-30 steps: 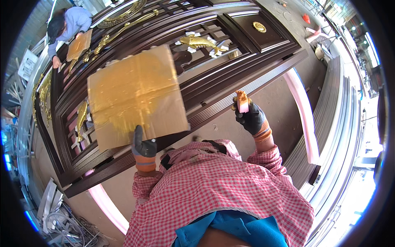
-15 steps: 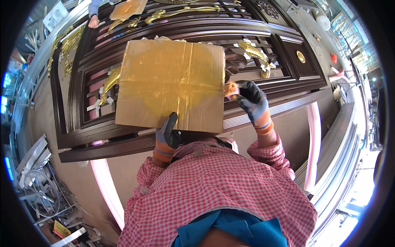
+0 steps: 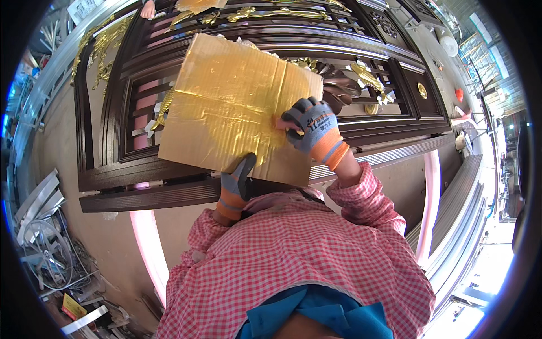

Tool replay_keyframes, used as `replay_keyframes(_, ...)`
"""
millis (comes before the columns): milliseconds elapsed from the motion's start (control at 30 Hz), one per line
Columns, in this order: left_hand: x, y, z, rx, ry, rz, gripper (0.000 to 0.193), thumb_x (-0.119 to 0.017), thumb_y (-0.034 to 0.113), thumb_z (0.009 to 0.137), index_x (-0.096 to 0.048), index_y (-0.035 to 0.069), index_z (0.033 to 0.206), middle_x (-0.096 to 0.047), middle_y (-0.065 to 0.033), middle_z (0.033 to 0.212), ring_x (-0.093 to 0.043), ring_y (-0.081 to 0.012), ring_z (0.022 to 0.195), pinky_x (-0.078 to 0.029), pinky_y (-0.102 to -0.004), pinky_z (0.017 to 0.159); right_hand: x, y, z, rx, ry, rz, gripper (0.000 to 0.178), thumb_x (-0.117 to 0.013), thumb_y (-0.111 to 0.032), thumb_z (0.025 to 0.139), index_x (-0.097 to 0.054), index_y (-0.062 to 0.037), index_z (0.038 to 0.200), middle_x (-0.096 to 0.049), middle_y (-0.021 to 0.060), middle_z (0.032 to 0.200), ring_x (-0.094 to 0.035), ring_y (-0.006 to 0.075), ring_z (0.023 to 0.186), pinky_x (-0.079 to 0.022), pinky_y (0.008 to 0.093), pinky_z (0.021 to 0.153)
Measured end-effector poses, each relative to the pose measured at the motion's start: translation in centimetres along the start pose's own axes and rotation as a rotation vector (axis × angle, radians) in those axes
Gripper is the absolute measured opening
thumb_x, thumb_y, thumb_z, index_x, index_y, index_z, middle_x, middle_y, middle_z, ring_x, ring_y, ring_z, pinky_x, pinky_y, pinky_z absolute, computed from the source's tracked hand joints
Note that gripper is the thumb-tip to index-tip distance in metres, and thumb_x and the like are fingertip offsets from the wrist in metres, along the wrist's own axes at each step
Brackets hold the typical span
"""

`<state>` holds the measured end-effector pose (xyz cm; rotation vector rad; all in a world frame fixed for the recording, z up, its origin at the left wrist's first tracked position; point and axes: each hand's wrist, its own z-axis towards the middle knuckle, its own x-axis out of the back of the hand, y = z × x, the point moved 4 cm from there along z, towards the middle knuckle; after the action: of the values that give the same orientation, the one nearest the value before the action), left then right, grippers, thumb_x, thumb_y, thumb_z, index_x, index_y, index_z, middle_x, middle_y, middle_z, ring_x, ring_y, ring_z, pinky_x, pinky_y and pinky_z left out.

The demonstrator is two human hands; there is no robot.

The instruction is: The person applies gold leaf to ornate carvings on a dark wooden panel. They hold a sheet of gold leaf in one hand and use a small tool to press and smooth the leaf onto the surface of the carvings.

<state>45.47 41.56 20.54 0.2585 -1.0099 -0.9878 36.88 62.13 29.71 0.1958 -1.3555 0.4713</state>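
Observation:
A square sheet of cardboard (image 3: pixel 217 90), smeared with shiny gold in its middle, is held tilted in front of me. My left hand (image 3: pixel 238 185), in a grey and orange glove, grips its lower edge with the thumb on the front. Gloved the same way, my right hand (image 3: pixel 317 129) pinches a small pinkish pad (image 3: pixel 279 122) against the gold area, fingers curled. Behind the sheet lies a large dark brown door panel (image 3: pixel 372 129) with slats. On it are a gold fish ornament (image 3: pixel 367 76) and a dark brown leaf-shaped piece (image 3: pixel 340 89), partly covered by the sheet.
Another person's hand (image 3: pixel 148 9) rests at the panel's far left, near a second gold-smeared cardboard piece (image 3: pixel 199 5). Long metal profiles (image 3: pixel 458 212) are stacked at right; scrap (image 3: pixel 45 243) lies at left. Pale pink strips (image 3: pixel 148 237) run beneath the panel.
My right hand has moved left from beside the cardboard onto its gold area, bringing the pad with it. The cardboard has turned clockwise in my left hand.

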Motion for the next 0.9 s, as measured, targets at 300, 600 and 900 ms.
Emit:
replay_keyframes(300,1.2,-3.2,-1.8,0.06,-0.007,0.035,0.043,-0.056,0.001,0.072,-0.064,0.001,0.114,-0.067,-0.0198,0.107,-0.062,-0.041,0.101,-0.045,-0.0505,0.094,-2.4,-3.0,4.0,0.05,0.04,-0.018,0.026,-0.067,-0.031,0.074,-0.066,-0.0204,0.097,-0.06,0.006,0.096,-0.057,0.0295,0.094,-0.047,0.0398,0.081)
replay_keyframes(600,4.1,-7.2,-5.6,0.233,0.063,0.072,0.046,-0.064,0.006,0.071,-0.062,0.0,0.117,-0.068,-0.0216,0.106,-0.064,-0.0413,0.101,-0.047,-0.0514,0.093,-9.5,-9.5,8.2,0.368,-0.249,0.159,0.03,-0.066,-0.036,0.074,-0.066,-0.0213,0.1,-0.059,0.0059,0.097,-0.057,0.0273,0.094,-0.047,0.0419,0.079)
replay_keyframes(900,5.6,-12.9,-9.5,0.475,0.096,0.212,0.047,-0.065,0.006,0.078,-0.058,0.001,0.125,-0.068,-0.0216,0.105,-0.065,-0.0392,0.101,-0.05,-0.0454,0.091,-12.0,-9.9,12.7,0.354,-0.49,0.289,0.024,-0.065,-0.035,0.078,-0.067,-0.015,0.091,-0.062,0.0073,0.094,-0.059,0.026,0.097,-0.049,0.0411,0.082)
